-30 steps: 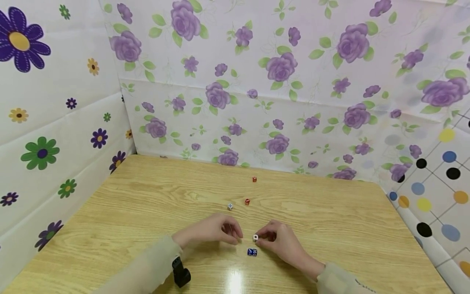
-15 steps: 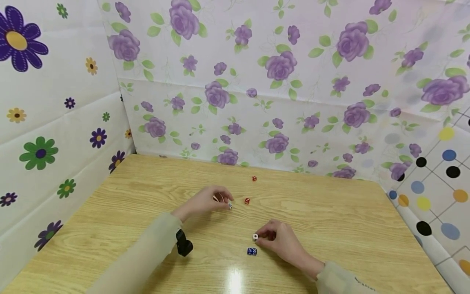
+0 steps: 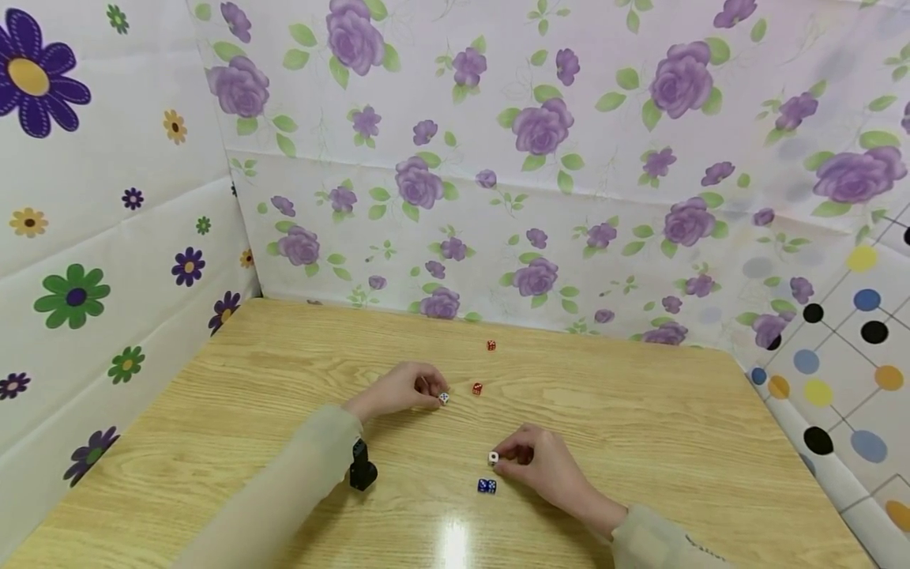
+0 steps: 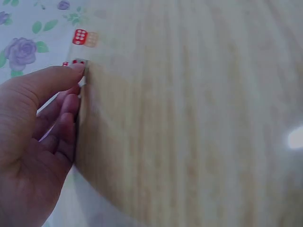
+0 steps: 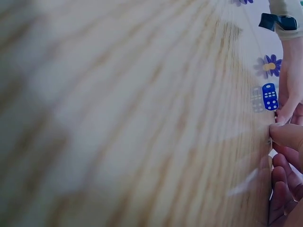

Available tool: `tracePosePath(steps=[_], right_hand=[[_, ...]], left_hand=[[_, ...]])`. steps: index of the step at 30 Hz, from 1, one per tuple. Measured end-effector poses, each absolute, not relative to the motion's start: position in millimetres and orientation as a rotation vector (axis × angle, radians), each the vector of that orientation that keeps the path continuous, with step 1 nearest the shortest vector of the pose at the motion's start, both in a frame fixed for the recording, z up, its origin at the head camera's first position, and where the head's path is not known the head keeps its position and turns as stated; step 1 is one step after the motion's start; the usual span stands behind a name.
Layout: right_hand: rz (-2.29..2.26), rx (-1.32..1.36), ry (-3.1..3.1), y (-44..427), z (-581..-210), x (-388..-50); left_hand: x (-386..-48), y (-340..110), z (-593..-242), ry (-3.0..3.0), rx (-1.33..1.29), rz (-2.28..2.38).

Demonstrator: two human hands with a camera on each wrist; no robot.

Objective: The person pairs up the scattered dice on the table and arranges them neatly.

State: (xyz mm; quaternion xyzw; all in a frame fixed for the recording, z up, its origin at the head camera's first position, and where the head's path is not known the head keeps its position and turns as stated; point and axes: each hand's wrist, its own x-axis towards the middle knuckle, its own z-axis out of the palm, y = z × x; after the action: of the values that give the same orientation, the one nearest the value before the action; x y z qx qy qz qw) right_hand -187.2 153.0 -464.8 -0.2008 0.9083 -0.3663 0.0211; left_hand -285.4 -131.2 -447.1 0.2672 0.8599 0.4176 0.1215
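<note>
My left hand (image 3: 401, 390) pinches a white die (image 3: 444, 398) between thumb and fingertips, on or very near the tabletop. In the left wrist view the thumb covers much of that die (image 4: 80, 61). Nearer me and to the right, my right hand (image 3: 543, 466) holds another white die (image 3: 494, 457), its single-pip face showing. Two blue dice (image 3: 486, 486) sit side by side just in front of that hand. A red die (image 3: 477, 389) lies right of my left hand, and a second red die (image 3: 491, 345) is farther back.
The wooden table (image 3: 626, 403) is bordered by a rose-patterned cloth wall (image 3: 462, 221) at the back. Patterned cloth also hangs at left and right. A black wrist device (image 3: 362, 468) hangs from the left sleeve.
My left hand has moved away from beside the right hand, back and left to the farther white die, and pinches it. The right hand stays on its die.
</note>
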Motion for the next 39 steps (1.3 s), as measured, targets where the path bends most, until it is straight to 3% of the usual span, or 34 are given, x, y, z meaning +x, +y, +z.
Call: tracePosePath(steps=[39], right_hand=[[-1.156, -0.645, 2.796, 153, -462, -186]], left_hand=[[-270, -119, -455, 2.679, 0.790, 1.161]])
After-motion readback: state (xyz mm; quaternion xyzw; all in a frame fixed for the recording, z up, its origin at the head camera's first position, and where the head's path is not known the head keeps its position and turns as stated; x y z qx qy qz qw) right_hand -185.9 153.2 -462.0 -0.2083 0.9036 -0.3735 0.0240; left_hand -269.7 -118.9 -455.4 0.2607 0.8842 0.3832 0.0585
